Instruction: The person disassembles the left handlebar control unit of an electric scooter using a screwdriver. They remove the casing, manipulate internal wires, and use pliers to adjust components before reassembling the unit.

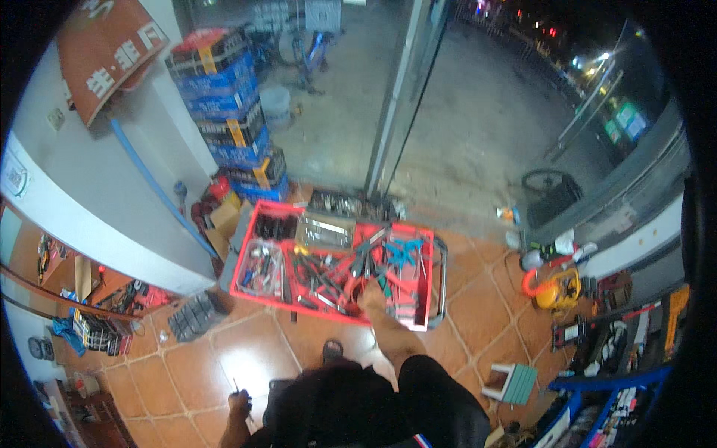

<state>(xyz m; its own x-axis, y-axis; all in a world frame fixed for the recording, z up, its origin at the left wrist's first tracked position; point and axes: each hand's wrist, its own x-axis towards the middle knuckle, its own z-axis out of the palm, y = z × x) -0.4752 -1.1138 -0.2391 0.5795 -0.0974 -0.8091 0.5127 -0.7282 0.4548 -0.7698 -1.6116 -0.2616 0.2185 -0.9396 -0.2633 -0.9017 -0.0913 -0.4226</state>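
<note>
A red tool cart tray [351, 319] stands in front of me, filled with pliers, wrenches and other hand tools. My right hand [371, 296] reaches down into it near the front edge, among the tools. Its fingers are blurred against red and dark handles, so what they touch is unclear. Teal-handled tools [404, 254] lie to the right of that hand. A bin of small parts [263, 270] fills the tray's left side. Low at the left, over the tiled floor, my left hand [239, 404] is closed around a slim dark object that sticks up from it; its kind is too small to tell.
Stacked blue and black boxes [231, 112] rise at the back left beside a glass door. A grey case [197, 316] sits on the floor at left. A small green-topped stool [512, 384] and a yellow machine with an orange hose [559, 293] stand at right, near shelves.
</note>
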